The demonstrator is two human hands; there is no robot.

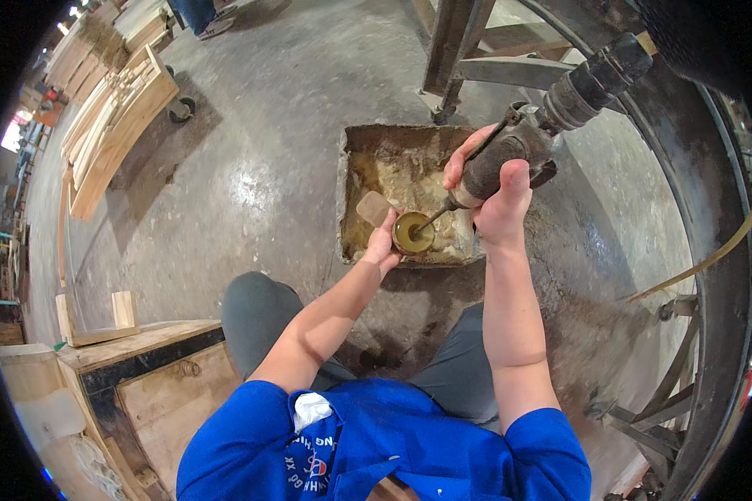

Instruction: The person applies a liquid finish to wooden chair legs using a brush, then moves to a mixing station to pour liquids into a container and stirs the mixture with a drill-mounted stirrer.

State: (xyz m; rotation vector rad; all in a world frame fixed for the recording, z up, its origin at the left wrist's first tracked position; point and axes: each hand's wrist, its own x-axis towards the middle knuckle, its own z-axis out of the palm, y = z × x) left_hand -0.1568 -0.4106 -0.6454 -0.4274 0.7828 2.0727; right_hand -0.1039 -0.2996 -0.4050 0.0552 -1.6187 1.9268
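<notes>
My left hand (382,245) is closed around a small round cup (404,242) with yellowish liquid in it. A flat, rounded, tan piece (374,208) sticks out just past the left fingers; whether they hold it too, I cannot tell. My right hand (505,209) grips a dark, worn, drill-like power tool (510,150), its thick black end pointing up and right. From the tool's lower end a thin shaft (434,219) slants down into the cup, its tip in the liquid. Both hands are over a crusted rectangular pan (343,179) on the floor.
A dark metal frame (455,50) stands beyond the pan, and a curved beam (721,275) runs along the right. A wheeled wooden cart (134,125) with timber strips is at far left. A wooden box (175,380) stands near my left knee. Another person's leg (194,15) shows far off.
</notes>
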